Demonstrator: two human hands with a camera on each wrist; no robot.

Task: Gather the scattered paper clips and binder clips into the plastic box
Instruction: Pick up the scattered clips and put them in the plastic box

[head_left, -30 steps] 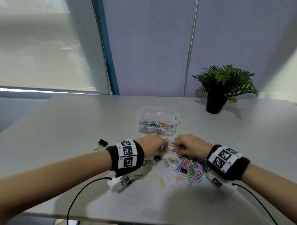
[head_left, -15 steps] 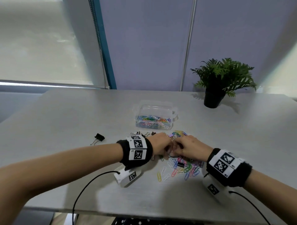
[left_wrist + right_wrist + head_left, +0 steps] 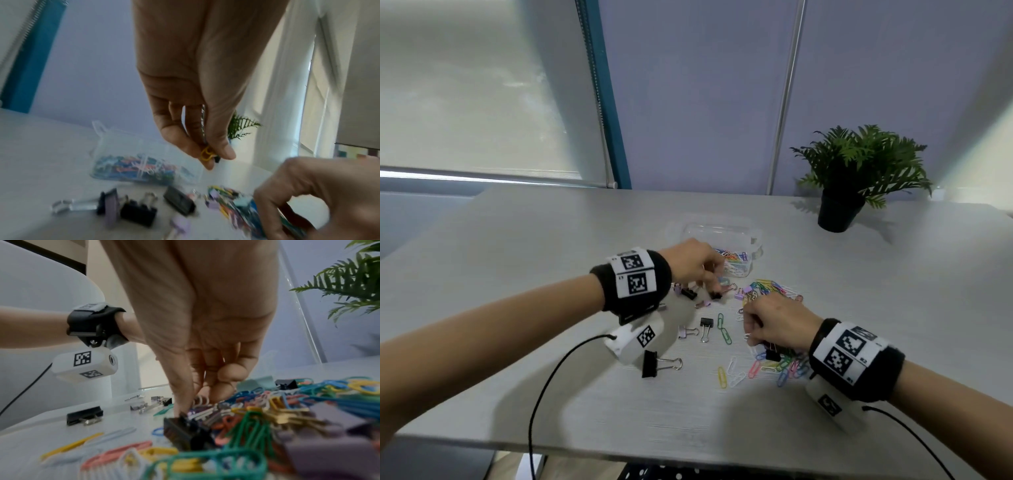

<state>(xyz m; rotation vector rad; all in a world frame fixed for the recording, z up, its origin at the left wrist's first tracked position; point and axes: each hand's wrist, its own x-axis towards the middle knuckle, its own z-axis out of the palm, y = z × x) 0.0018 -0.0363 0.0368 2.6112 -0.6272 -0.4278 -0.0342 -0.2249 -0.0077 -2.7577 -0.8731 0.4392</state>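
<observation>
Pale grey table, lilac wall, potted fern (far right corner), left hand pinching yellow paper clip, right hand pinching into clip pile.

Bare table left of the plastic box — potted plant stands far right.

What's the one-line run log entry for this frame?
left hand: pinches yellow paper clip, raised near plastic box | right hand: fingers down in clip pile, grip unclear | loose binder clips: on table
</observation>
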